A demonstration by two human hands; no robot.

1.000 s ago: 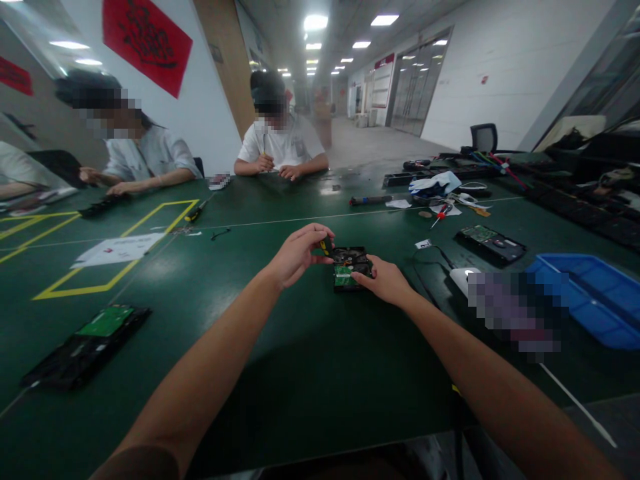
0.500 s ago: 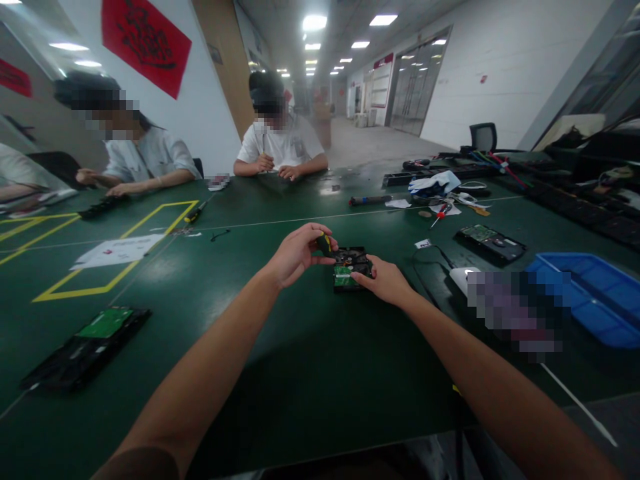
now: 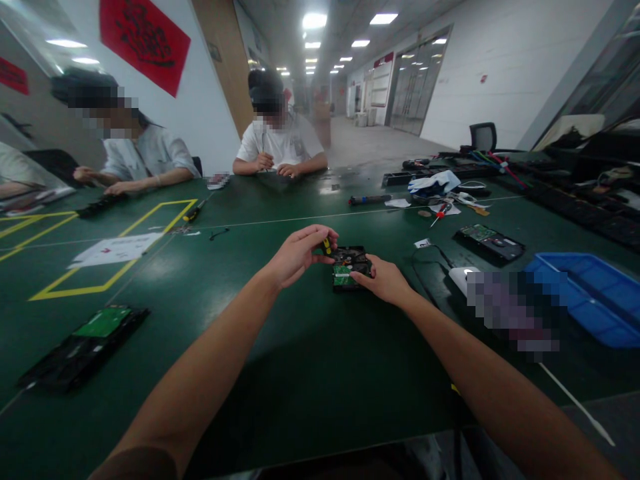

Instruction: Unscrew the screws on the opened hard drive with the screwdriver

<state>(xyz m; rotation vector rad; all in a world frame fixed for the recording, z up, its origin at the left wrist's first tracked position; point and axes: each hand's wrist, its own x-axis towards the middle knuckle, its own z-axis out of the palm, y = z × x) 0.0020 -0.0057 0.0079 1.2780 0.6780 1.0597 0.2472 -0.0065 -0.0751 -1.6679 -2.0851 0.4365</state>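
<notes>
A hard drive (image 3: 345,280) with a green circuit board facing up lies on the green table in front of me. My left hand (image 3: 301,255) is closed around the black and yellow handle of a screwdriver (image 3: 327,246), just over the drive's far left corner. The screwdriver's tip is too small to make out against the drive. My right hand (image 3: 384,279) grips the drive's right side, with the thumb lying over the near part of the board and the fingers along the edge.
Another hard drive (image 3: 83,350) lies at the left, and one more drive (image 3: 489,244) at the right. Beside that stand a blue tray (image 3: 595,300) and a white device with a cable. Farther back lies a red-handled screwdriver (image 3: 441,212). Two people sit working across the table.
The screwdriver handle has turned in my left hand, so more of its yellow shows. My right hand and the drive stay in place.
</notes>
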